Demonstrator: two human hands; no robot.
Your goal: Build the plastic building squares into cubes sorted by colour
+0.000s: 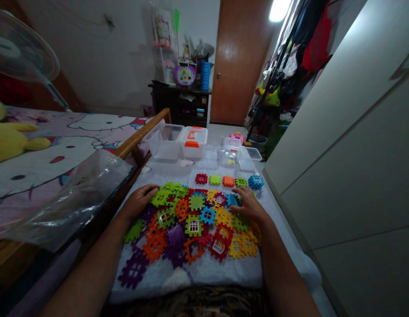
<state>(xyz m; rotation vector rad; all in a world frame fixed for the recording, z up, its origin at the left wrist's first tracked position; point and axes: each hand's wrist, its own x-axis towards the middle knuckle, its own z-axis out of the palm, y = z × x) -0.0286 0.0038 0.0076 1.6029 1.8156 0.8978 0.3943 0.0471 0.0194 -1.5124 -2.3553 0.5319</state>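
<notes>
A pile of colourful plastic interlocking building tiles (196, 202) with toothed edges and window shapes lies on a pale cloth. At its left edge rests my left hand (140, 203), fingers stretched toward the green tiles (168, 193); nothing shows in its grasp. On the right side, my right hand (248, 204) has its fingers apart around a blue tile (232, 200), and I cannot tell whether it touches the tile. Behind the pile stands a row of separate pieces: a red tile (201, 178), green tiles, an orange tile (228, 181) and a blue cube (256, 182).
Clear plastic boxes (165, 147) stand at the far end, one with an orange-handled lid (194, 137). A bed with a wooden rail (141, 134) and a plastic bag (82, 193) is on the left. A white cabinet (339, 176) borders the right.
</notes>
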